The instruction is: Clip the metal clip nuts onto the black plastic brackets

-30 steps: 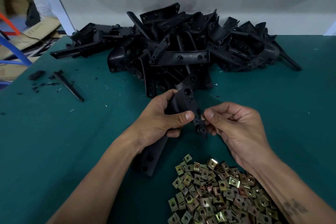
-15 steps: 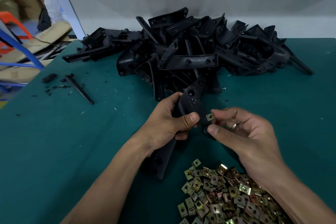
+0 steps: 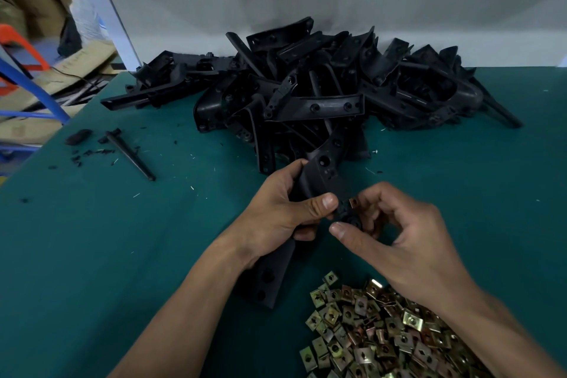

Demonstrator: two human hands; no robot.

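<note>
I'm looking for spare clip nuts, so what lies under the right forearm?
The pile of clip nuts runs under the right forearm, lying on the green table. How far the pile goes on beneath the arm is covered, and so is anything else there.

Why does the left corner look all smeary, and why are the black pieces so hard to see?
Head view: the boxes and orange frame at far left are blurred, likely camera motion; the pile of black brackets is dark under dim, soft light, so details merge; the wide lens bends the table edge; the clip nuts glint slightly.
</note>
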